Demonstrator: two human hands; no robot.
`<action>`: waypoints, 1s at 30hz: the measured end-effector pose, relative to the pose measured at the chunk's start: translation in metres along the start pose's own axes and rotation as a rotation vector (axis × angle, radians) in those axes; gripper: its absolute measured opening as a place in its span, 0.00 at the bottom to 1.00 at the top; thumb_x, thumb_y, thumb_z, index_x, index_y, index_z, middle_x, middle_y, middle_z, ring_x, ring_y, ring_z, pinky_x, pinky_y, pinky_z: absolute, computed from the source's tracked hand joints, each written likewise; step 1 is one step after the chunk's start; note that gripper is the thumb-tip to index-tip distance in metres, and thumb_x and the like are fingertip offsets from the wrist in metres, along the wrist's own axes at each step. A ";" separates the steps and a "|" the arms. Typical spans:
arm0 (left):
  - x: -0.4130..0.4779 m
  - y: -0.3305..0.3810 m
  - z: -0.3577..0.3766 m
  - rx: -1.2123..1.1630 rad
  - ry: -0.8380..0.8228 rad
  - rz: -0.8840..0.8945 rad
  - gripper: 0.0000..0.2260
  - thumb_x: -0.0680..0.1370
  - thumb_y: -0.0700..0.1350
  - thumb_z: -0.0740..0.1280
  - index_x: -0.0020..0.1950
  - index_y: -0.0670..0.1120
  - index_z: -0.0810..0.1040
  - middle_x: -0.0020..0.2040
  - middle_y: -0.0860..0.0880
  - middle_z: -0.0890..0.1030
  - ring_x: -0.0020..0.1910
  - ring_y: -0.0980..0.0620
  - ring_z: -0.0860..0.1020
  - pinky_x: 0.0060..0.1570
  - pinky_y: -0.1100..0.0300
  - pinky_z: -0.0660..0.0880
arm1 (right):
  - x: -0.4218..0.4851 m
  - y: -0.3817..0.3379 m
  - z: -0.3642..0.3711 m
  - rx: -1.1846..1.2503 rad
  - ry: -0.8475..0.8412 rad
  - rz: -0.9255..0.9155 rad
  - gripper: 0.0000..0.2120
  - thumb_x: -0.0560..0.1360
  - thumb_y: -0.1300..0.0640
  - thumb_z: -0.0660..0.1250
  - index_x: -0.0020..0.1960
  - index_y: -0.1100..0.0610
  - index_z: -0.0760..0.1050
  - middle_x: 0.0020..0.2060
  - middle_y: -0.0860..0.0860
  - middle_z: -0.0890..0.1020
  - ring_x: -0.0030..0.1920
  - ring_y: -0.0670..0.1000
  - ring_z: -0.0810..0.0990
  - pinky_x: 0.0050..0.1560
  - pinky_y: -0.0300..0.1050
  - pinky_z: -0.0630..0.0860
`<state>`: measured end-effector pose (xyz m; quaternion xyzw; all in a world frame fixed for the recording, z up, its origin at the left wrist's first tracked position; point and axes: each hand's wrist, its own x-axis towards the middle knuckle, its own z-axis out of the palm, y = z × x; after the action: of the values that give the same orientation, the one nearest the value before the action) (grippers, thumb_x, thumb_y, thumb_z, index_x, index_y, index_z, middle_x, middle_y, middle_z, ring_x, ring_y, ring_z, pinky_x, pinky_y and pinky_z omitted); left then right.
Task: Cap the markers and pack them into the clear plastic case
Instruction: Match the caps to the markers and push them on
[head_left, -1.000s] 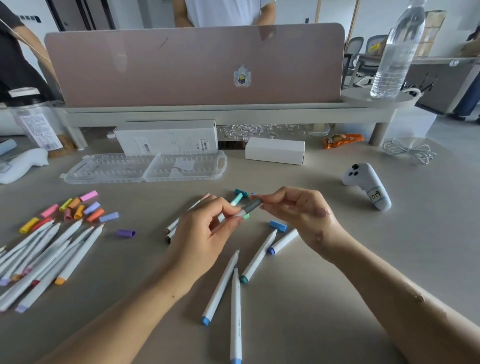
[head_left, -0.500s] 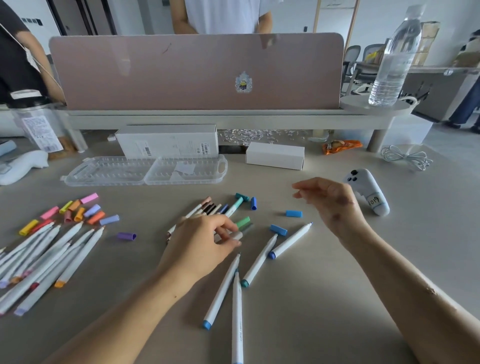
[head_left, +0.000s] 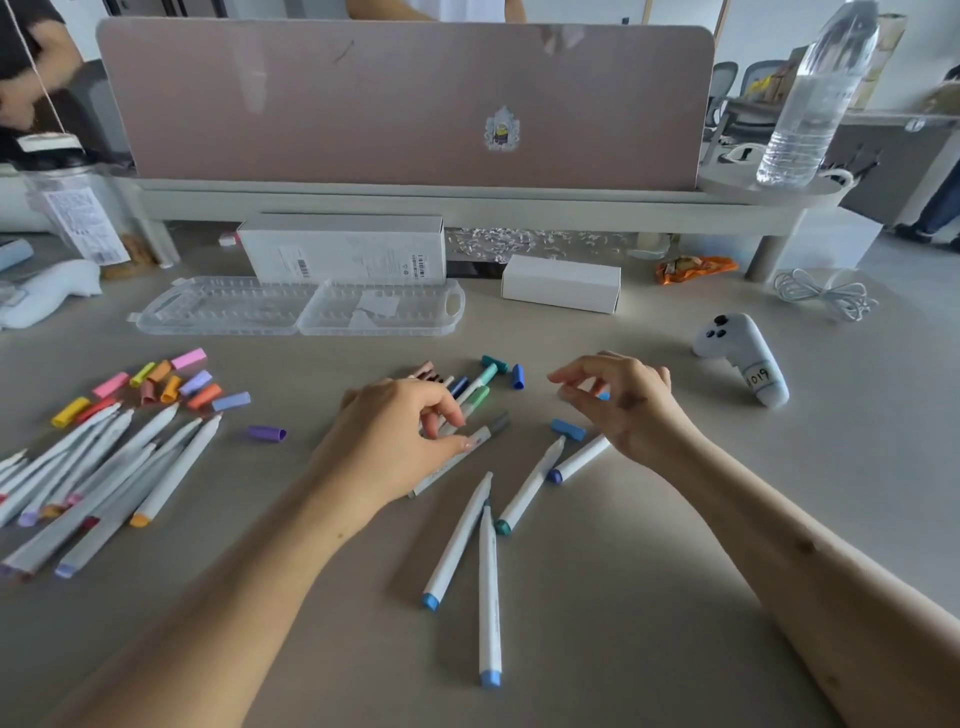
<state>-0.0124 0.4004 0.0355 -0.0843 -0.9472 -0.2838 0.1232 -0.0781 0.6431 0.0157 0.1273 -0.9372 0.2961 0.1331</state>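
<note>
Markers lie scattered in front of the person, and the coming move turns on a loose light-blue cap (head_left: 603, 396) sitting directly under the right hand (head_left: 621, 402). That hand hovers just above the table with its fingers curled and spread, grasping nothing, thumb and forefinger poised over the cap; whether they touch it I cannot tell. A second blue cap (head_left: 568, 429) lies just nearer the person, beside the bare tip of an uncapped teal marker (head_left: 530, 486) whose long axis runs diagonally from near-left to far-right, its open end pointing toward the right hand. The left hand (head_left: 400, 441) rests on the grey-capped marker (head_left: 462, 452), fingertips pressing it lightly to the table rather than gripping it; that marker lies on the same diagonal. The right hand is plainly the nearer one to both blue caps. The clear plastic case (head_left: 301, 312) lies open and empty at the far side, well apart from both hands, its long axis running left to right, so packing looks some way off.
</note>
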 end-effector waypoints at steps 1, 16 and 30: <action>-0.001 0.001 -0.002 0.004 -0.011 0.006 0.08 0.69 0.53 0.77 0.43 0.54 0.82 0.35 0.55 0.78 0.32 0.59 0.73 0.37 0.61 0.65 | 0.003 -0.003 0.002 -0.035 -0.021 0.000 0.07 0.77 0.47 0.68 0.54 0.43 0.80 0.45 0.39 0.79 0.47 0.45 0.76 0.54 0.49 0.60; 0.000 -0.003 -0.013 -0.033 -0.033 -0.033 0.07 0.71 0.54 0.75 0.46 0.55 0.82 0.36 0.55 0.79 0.33 0.60 0.72 0.43 0.58 0.66 | 0.048 -0.021 0.023 -0.226 -0.167 0.083 0.19 0.73 0.37 0.66 0.59 0.45 0.78 0.41 0.43 0.77 0.50 0.48 0.70 0.48 0.48 0.57; -0.008 0.012 0.003 -0.110 -0.037 0.060 0.04 0.71 0.51 0.76 0.44 0.55 0.84 0.36 0.56 0.80 0.34 0.65 0.74 0.38 0.73 0.65 | 0.006 -0.002 -0.026 0.636 -0.055 0.194 0.16 0.67 0.73 0.74 0.49 0.61 0.74 0.43 0.61 0.82 0.33 0.46 0.80 0.35 0.36 0.77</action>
<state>-0.0021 0.4106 0.0370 -0.1245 -0.9293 -0.3300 0.1094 -0.0786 0.6556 0.0389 0.0805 -0.8089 0.5815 0.0327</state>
